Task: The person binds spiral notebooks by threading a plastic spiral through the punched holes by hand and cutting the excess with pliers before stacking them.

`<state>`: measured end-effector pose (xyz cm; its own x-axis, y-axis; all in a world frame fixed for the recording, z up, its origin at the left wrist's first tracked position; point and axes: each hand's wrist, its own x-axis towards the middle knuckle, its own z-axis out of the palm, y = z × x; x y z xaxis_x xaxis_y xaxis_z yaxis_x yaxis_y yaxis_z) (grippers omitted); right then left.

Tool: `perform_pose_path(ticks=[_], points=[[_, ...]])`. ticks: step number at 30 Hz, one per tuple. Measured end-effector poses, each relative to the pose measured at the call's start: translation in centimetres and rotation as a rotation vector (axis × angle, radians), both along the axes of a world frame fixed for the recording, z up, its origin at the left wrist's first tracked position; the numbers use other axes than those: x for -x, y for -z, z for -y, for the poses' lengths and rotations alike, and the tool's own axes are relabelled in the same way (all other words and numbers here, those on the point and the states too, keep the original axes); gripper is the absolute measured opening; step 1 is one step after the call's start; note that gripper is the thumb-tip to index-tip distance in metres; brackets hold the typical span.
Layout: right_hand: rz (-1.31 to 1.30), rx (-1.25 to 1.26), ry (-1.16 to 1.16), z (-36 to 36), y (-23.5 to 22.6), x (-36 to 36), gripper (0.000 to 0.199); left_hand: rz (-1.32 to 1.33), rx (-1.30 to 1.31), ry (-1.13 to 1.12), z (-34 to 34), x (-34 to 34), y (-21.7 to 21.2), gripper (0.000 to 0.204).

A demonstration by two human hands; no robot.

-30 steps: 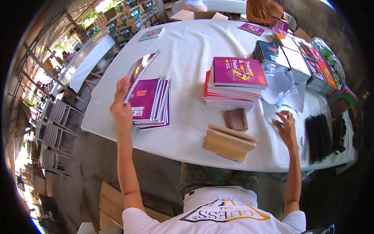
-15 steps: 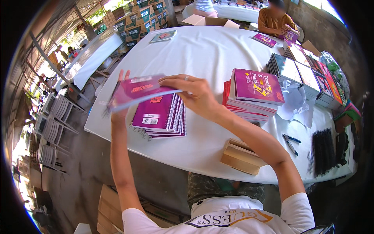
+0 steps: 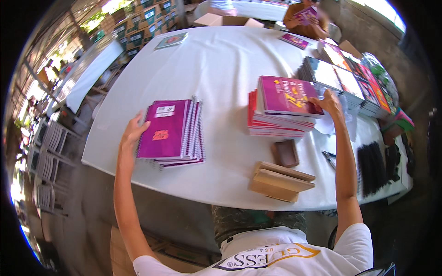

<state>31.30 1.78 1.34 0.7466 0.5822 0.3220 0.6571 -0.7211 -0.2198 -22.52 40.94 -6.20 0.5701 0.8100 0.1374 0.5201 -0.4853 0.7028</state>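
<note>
A pile of purple spiral notebooks (image 3: 161,131) lies on the table at the left, its top one showing a white label near the far edge. My left hand (image 3: 132,131) is against the pile's left edge, fingers spread and thumb over the top cover. Right of the middle stands a taller stack of red and white book blocks (image 3: 276,126). A purple-covered book (image 3: 287,94) with yellow artwork and no visible coil tops it. My right hand (image 3: 329,105) grips this book by its right edge.
Near the front edge are a wooden block (image 3: 281,181) and a small brown block (image 3: 285,152). Pliers (image 3: 328,158) and black binding coils (image 3: 370,168) lie right. Several notebook stacks (image 3: 322,73) stand far right. Across the table sits another person (image 3: 306,20) holding a purple book.
The notebook that was in both hands now lies on the left pile. My right hand has crossed to the right onto the stack's top book; my left has moved to the pile's edge.
</note>
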Motion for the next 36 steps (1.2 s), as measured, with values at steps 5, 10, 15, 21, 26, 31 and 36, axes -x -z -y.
perform_pose_path(ticks=[5, 10, 15, 21, 26, 31, 36], points=[[-0.513, -0.177, 0.011, 4.0, 2.8, -5.9, 0.053, -0.017, -0.413, -0.046, 7.2, -11.1, -5.6, 0.067], [-0.415, -0.499, -0.083, 4.2, 0.6, -1.8, 0.029, 0.28, -0.368, 0.2, 17.8, -20.8, -6.8, 0.079], [-0.583, -0.861, -0.349, 11.2, -3.4, 10.7, 0.013, 0.713, 0.442, 0.386, 27.1, -25.8, -8.0, 0.075], [-0.796, -1.146, -0.413, 20.4, 6.1, 17.9, 0.021, 0.531, 0.255, 0.979, 33.0, -22.6, -10.4, 0.042], [-0.572, -0.863, -0.457, 19.8, 9.9, 19.7, 0.018, 0.475, 0.489, 1.027, 32.6, -20.5, -4.7, 0.063], [-0.378, -0.361, -0.51, 19.6, 13.0, 19.7, 0.05, 0.7, 0.44, 0.641, 34.3, -18.9, 4.9, 0.097], [-0.382, -0.305, -0.414, 21.9, 11.2, 12.1, 0.047, 0.751, 0.41, 0.421, 34.0, -17.9, 5.1, 0.121]])
